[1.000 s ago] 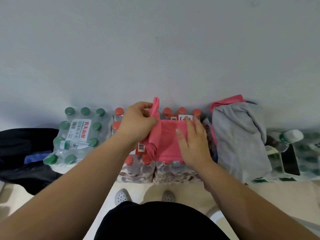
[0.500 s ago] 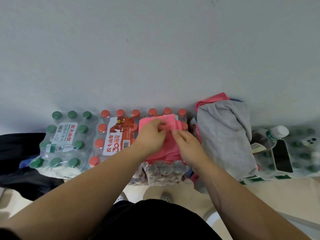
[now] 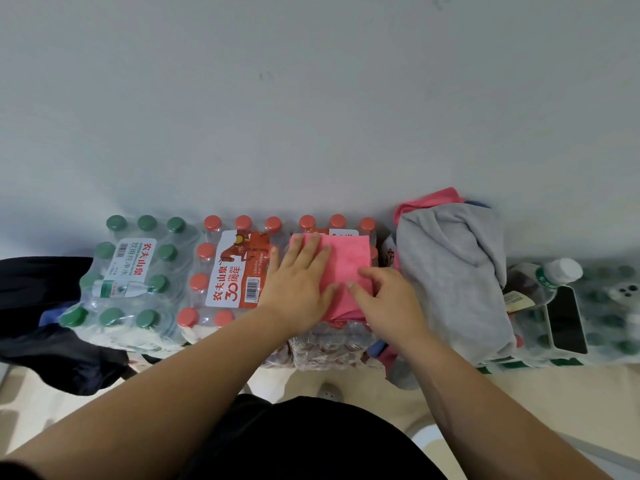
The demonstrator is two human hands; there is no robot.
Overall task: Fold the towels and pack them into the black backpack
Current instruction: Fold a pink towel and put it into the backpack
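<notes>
Centrally, we record one pink towel [image 3: 348, 258], folded to a small rectangle and lying flat on the right-hand one of two shrink-wrapped red-capped bottle packs [image 3: 239, 271], which stand against the wall [image 3: 311, 98]. Left hand [image 3: 298, 289]: palm down on the towel's left part, fingers straight and a little apart, pressing the cloth flat. Right hand [image 3: 389, 301]: at the towel's near right corner, fingers bent with their tips on the cloth; we cannot tell whether they pinch a fold or merely rest. Left of the red-capped packs and touching them, we note a green-capped bottle pack [image 3: 128, 271]. Further left, at the frame edge, the black backpack [image 3: 38, 306] lies slumped, well apart from the pink towel. Just right of the right hand we enter a grey towel [image 3: 450, 271], draped loosely over further bottle packs, with a second pink cloth [image 3: 429, 199] showing from beneath its far end. Right of the grey towel we list a white-capped bottle [image 3: 557, 273], lying tilted, and a dark flat device [image 3: 568, 317] just beside it.
</notes>
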